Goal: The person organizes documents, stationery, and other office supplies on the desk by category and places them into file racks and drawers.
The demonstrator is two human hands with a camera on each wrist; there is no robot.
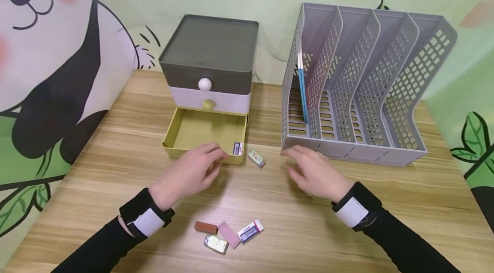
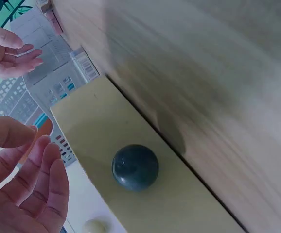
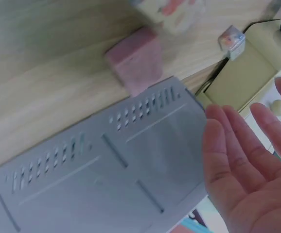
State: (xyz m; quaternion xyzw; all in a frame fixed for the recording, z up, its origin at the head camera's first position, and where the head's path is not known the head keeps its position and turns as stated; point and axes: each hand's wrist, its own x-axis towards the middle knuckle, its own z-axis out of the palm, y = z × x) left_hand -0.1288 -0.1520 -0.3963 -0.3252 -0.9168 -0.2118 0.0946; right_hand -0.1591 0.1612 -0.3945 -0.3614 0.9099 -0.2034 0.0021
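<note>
Mustard-yellow, the bottom drawer (image 1: 204,129) of a three-tier unit (image 1: 210,45) stands pulled out, a sleeved eraser (image 1: 237,148) lying in its front right corner. A person's left hand (image 1: 193,170) hovers at the drawer's front, thumb and fingers narrowly parted, holding nothing; the right hand (image 1: 317,172), loosely spread and likewise unladen, hangs beside a grey file rack (image 1: 359,152). A printed eraser (image 1: 256,159) rests on the table (image 1: 285,251) between drawer and rack, with a brown block (image 1: 206,227), pink block (image 1: 229,234), pale eraser (image 1: 215,244) and white eraser (image 1: 250,231) clustered nearer the person.
</note>
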